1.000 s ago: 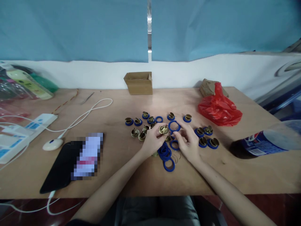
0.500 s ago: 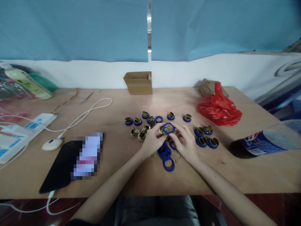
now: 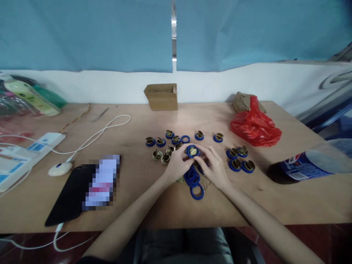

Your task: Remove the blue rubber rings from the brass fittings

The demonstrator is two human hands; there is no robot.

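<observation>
My left hand [image 3: 177, 165] and my right hand [image 3: 214, 167] meet over the middle of the wooden table [image 3: 176, 205]. Between their fingertips they pinch one brass cap with a blue ring around it [image 3: 192, 150]. Loose blue rings [image 3: 194, 179] lie in a heap just below my hands. Bare brass caps [image 3: 162, 157] sit left of my left hand. Finished caps with blue rings stand in a row behind [image 3: 176, 139] and in a cluster to the right [image 3: 240, 161].
A small cardboard box [image 3: 161, 96] stands at the back wall. A red plastic bag [image 3: 254, 126] lies back right, a plastic bottle [image 3: 305, 165] on its side far right. A phone [image 3: 101, 181] on a black pad, a white cable [image 3: 90, 139] and a power strip [image 3: 30, 152] lie left.
My right hand carried a blue ring leftward onto the brass cap held in my left hand. Both hands now close together on the cap with the ring around it.
</observation>
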